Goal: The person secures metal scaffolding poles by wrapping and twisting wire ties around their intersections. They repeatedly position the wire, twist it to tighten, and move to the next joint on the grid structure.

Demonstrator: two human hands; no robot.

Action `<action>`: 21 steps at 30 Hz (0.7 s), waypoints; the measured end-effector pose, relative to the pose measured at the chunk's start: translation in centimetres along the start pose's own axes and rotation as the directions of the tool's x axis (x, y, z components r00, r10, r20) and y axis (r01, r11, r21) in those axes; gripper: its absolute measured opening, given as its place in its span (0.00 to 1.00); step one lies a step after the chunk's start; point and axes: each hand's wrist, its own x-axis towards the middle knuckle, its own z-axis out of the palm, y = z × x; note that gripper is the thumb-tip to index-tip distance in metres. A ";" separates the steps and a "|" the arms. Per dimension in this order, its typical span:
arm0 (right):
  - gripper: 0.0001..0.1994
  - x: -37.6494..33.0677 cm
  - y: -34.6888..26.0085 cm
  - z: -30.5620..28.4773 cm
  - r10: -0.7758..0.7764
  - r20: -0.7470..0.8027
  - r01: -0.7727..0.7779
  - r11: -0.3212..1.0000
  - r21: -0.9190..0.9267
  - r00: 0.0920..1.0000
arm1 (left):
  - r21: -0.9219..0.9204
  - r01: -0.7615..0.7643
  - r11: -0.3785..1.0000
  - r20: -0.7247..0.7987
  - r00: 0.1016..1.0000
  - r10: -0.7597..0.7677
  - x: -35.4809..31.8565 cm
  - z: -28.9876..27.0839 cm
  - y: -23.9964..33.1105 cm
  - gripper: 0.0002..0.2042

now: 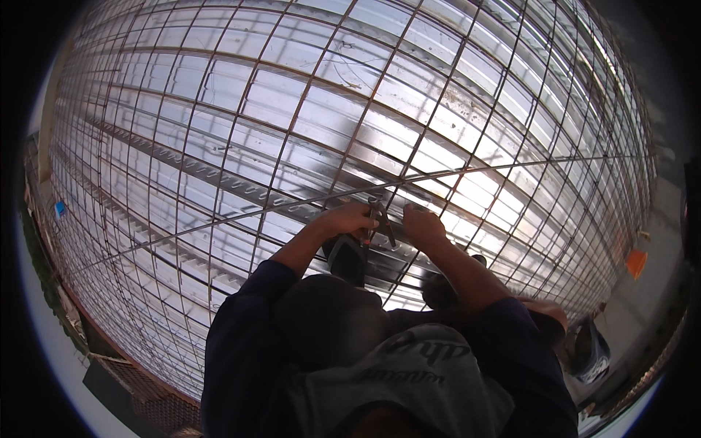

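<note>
A grid of thin steel rebar lies over shiny ribbed metal decking. One long bar crosses the grid at a slant, just beyond my hands. My left hand is closed at a dark pair of pincers, whose handles point down toward me; its exact grip is partly hidden. To the right of the tool, my right hand is closed, with the fingers bent inward close to the rebar. Whatever those fingers hold is too small to tell. My dark shoes show below the hands.
Slotted metal strips run under the rebar. An orange object stands near the right edge, and a small blue one at the far left. At lower right sits a dark and pale item, unclear in kind. Brown stacked material is at lower left.
</note>
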 end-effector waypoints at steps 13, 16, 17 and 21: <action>0.12 0.8 3.1 -3.6 -0.029 -0.009 0.030 0.989 0.143 1.000 | -0.058 -0.119 0.991 -0.265 0.959 0.100 -6.6 -7.6 11.0 0.12; 0.13 0.2 5.4 -6.8 -0.109 -0.287 0.223 0.889 0.400 0.952 | -0.050 -0.158 0.986 -0.248 0.959 0.141 -3.8 -9.0 12.5 0.12; 0.14 0.0 6.0 -8.1 -0.128 -0.297 0.268 0.824 0.499 0.946 | 0.050 -0.117 0.992 -0.304 0.944 0.126 -2.9 -9.6 12.9 0.12; 0.10 -1.8 3.6 -14.0 -0.015 0.083 -0.080 0.141 0.987 0.996 | 0.549 0.127 0.826 -0.639 0.701 0.316 0.5 -10.1 13.4 0.16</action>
